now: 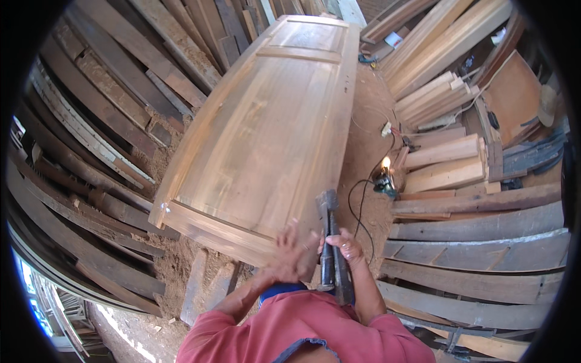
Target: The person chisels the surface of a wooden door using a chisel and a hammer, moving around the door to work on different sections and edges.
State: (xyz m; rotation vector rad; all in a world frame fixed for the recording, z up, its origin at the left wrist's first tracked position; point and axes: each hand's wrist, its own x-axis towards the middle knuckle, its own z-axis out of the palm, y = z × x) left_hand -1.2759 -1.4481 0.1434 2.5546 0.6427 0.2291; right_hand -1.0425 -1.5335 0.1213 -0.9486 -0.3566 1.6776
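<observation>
A wooden panel door (266,133) lies flat in front of me, its near end close to my body. My right hand (346,247) is closed around a pair of long dark tools (331,266) at the door's near right corner. The upper end of one is blocky, like a hammer head; I cannot make out their exact kind. My left hand (292,253) is over the door's near edge, beside the tools. Its fingers are spread and blurred by motion, with nothing seen in them.
Old boards (103,91) are stacked along the left. Lighter planks (448,42) and timber pieces (445,160) lie to the right. A corded power tool (385,183) and its black cable (362,209) are on the floor right of the door. Sawdust (178,266) covers the ground.
</observation>
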